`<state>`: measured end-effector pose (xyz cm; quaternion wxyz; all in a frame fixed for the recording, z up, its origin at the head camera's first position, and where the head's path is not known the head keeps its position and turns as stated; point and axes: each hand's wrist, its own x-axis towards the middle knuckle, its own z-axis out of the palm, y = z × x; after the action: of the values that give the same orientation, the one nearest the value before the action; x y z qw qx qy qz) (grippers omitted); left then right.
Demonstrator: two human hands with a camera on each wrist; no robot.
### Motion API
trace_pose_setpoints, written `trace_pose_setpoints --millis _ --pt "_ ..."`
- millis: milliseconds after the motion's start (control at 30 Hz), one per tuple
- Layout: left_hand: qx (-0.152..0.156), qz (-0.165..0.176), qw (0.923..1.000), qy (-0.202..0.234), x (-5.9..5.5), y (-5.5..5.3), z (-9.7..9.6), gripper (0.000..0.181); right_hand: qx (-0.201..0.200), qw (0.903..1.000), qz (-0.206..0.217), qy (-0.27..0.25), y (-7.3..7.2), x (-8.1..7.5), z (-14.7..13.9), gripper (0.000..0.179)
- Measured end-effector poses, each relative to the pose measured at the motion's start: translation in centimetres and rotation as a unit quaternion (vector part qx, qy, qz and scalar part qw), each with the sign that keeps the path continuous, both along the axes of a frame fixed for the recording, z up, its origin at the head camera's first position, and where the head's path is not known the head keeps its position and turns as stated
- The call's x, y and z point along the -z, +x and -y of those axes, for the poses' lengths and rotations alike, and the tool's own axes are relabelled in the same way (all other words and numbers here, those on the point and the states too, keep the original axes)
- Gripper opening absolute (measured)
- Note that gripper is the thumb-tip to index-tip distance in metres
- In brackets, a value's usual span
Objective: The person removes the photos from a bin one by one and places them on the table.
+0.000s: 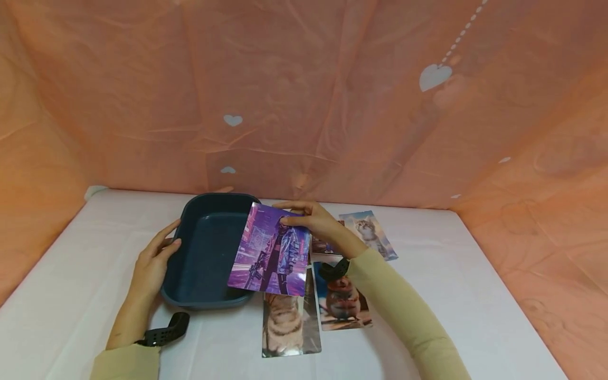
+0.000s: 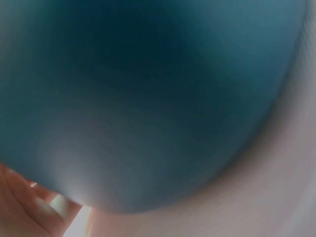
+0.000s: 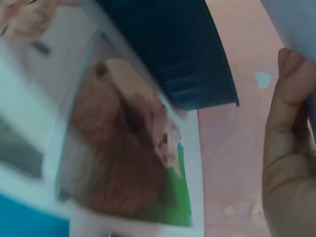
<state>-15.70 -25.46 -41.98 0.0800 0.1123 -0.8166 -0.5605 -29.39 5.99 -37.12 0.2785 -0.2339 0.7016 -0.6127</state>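
Note:
My right hand pinches the upper right edge of a glossy picture card printed with a figure in a purple city. This card is held up over the right side of a dark blue plastic tub, hiding part of its rim. On the tub's left side my left hand rests its fingers and thumb against the outer wall. In the left wrist view the tub fills most of the picture, blurred. The right wrist view shows my right hand at the card's edge.
Several cards lie right of the tub: a kitten card, a brown rodent card, a striped cat card and one mostly hidden under my right hand. Orange cloth with white hearts hangs behind the white table.

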Motion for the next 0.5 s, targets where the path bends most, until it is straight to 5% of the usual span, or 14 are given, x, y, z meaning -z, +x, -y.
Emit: trace_pose_setpoints --millis 500 --pt "0.003 -0.004 0.9999 -0.009 -0.1 -0.1 0.7 0.051 -0.033 0.9937 -0.074 0.077 0.0 0.7 -3.5 0.040"
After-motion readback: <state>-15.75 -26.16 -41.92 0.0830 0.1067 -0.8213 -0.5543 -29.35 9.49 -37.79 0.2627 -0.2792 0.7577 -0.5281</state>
